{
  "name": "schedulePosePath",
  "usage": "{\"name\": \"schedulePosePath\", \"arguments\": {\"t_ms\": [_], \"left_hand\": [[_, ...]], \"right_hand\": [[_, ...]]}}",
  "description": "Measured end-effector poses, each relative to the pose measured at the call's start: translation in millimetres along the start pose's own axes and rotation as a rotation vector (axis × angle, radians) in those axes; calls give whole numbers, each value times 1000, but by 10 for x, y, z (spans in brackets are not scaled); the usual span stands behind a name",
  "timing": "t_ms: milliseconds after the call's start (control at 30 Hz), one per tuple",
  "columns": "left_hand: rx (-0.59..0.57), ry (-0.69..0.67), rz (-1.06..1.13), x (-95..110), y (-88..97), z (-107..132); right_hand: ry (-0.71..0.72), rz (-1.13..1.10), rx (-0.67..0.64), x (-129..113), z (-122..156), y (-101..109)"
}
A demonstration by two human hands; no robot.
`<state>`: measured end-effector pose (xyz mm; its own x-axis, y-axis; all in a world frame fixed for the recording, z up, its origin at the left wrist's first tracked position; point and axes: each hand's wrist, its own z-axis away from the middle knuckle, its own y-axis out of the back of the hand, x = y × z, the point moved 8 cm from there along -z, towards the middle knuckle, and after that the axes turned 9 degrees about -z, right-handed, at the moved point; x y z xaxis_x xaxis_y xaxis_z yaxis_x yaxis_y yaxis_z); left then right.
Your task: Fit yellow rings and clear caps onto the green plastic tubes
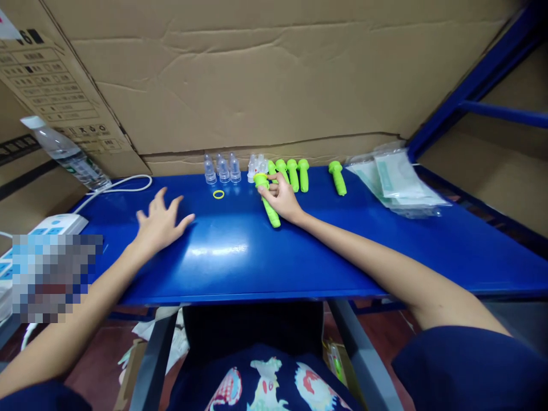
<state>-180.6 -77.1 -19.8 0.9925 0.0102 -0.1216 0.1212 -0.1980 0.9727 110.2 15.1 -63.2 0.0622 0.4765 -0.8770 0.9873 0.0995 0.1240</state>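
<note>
My right hand point(282, 198) is closed around a bright green plastic handle point(268, 201) that lies slanted on the blue shelf point(240, 251). Just behind it three more green handles point(293, 173) lie in a row, and a further green handle point(337, 177) lies apart to the right. My left hand point(160, 224) rests flat on the shelf with its fingers spread, holding nothing. A small yellow ring point(218, 194) lies between the two hands. Several small clear plastic cups point(222, 168) stand at the back near the cardboard.
Clear plastic bags with white-green contents point(398, 180) lie at the back right. A water bottle point(64, 151) leans at the back left, beside a white power strip point(51, 224) and its cable point(124, 185). Cardboard point(257, 85) walls the back. A blue frame post point(471, 80) rises at right.
</note>
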Motion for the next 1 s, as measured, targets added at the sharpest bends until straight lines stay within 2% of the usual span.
{"name": "schedulePosePath", "arguments": {"t_ms": [100,133,167,233,300,367,400,433,467,533,667,767,833,933,1000], "left_hand": [[-69,286,-36,-620,-158,346],[-49,362,-13,-784,-173,451],[1,380,40,-892,-166,530],[125,503,170,-1141,-133,688],[63,519,218,-1249,-203,733],[-19,491,208,-1243,-248,693],[-12,480,197,-1206,-222,653],[41,475,186,-1150,-153,606],[128,493,180,-1080,-55,566],[252,349,194,-730,126,427],[386,-66,190,269,355,162],[423,-358,271,983,340,-89],[438,-484,384,1338,274,-307],[415,-584,596,1689,130,-627],[384,-630,733,1815,44,-752]], "right_hand": [[7,5,-17,-8,-3,-22],[12,5,-20,-7,-5,-26],[18,4,-24,-4,-7,-29],[27,-5,-29,7,-12,-32],[34,-16,-32,16,-14,-31],[37,-21,-34,20,-15,-29],[38,-18,-36,20,-15,-30],[38,-11,-39,21,-15,-31],[39,-1,-41,22,-15,-31],[38,17,-39,31,-19,-29],[24,2,-25,64,-28,-22],[35,-37,-12,54,-30,-17],[55,-61,2,32,-31,-6],[73,-67,15,3,-29,8],[82,-75,17,-22,-20,10]]}}
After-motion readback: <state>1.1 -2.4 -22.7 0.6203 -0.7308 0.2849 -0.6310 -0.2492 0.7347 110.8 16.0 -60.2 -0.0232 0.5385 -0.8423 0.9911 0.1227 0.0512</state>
